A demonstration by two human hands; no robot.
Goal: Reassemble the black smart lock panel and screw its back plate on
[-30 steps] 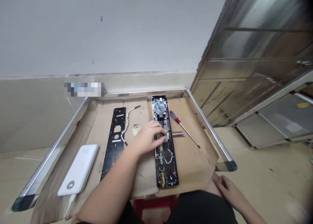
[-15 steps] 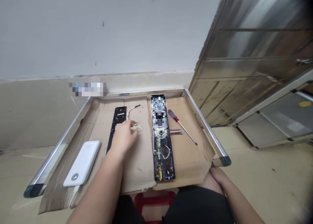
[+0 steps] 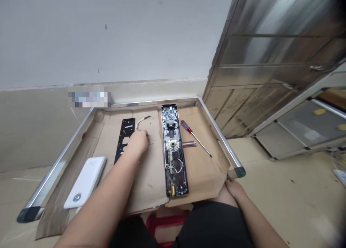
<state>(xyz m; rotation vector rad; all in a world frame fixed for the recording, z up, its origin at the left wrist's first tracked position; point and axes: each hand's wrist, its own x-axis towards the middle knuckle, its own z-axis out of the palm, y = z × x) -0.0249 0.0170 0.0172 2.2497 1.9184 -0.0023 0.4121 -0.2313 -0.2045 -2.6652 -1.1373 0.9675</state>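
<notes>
My left hand [image 3: 138, 141] is closed over a small, flat, see-through piece [image 3: 150, 140] on the cardboard; the fingertips are hidden, and what they grip I cannot make out. Just left of it lies a black perforated plate [image 3: 127, 129], partly covered by my forearm. A pale cable [image 3: 140, 122] extends beyond the knuckles. To the right, a long black lock-like housing [image 3: 173, 144] lies with its inside facing up, showing a circuit board, a round hub and a brass part. My right hand [image 3: 235, 190] rests on my thigh by the table's corner, its fingers mostly hidden.
A screwdriver [image 3: 196, 137] and a small reddish tube [image 3: 190, 144] lie right of the housing. On the left is a white power bank [image 3: 87, 181] with a cord. Cardboard [image 3: 151, 186] covers the metal-framed table [image 3: 221, 136], which stands against a wall.
My left hand's fingers, spread over the small flat piece before, have curled in and closed. The view has shifted slightly to the right. My right hand stays on the thigh.
</notes>
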